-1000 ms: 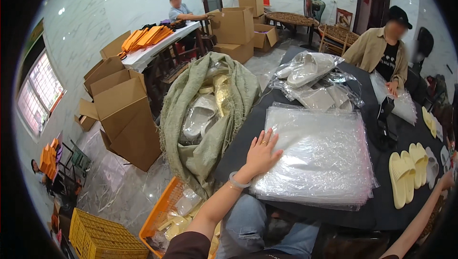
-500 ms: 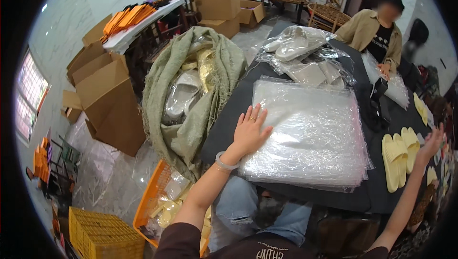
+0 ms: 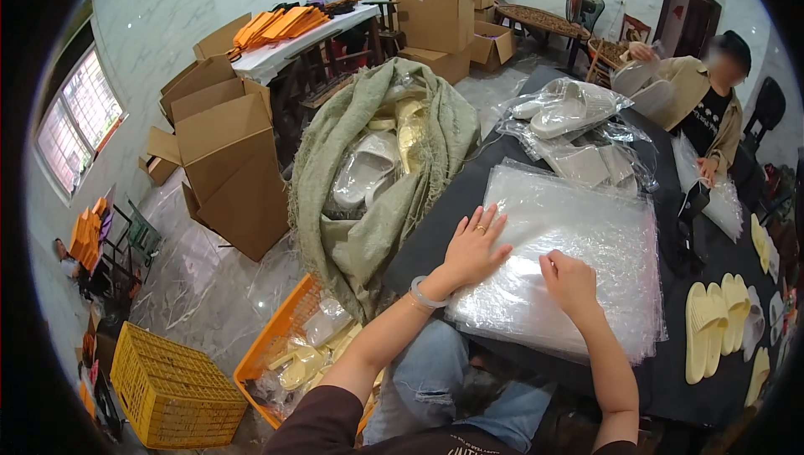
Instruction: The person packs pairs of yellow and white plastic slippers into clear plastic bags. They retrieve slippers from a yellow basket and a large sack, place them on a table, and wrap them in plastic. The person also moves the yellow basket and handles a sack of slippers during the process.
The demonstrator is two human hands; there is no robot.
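Note:
A stack of clear plastic bags lies on the dark table in front of me. My left hand rests palm down on the stack's left side, fingers spread. Over the middle right of the stack is my right hand, its fingers curled in. Whether a bag is caught in those fingers is hidden. Behind the stack lie light grey slippers in clear bags. Pairs of pale yellow slippers stand on the table to the right.
An open woven sack of bagged slippers stands left of the table. An orange crate holds yellow slippers by my leg, near a yellow crate. Across the table a person lifts a grey pair. Cardboard boxes stand farther left.
My right hand has moved left from beside the yellow slippers onto the bag stack, its fingers now curled. The co-worker has raised a grey pair. The view has shifted.

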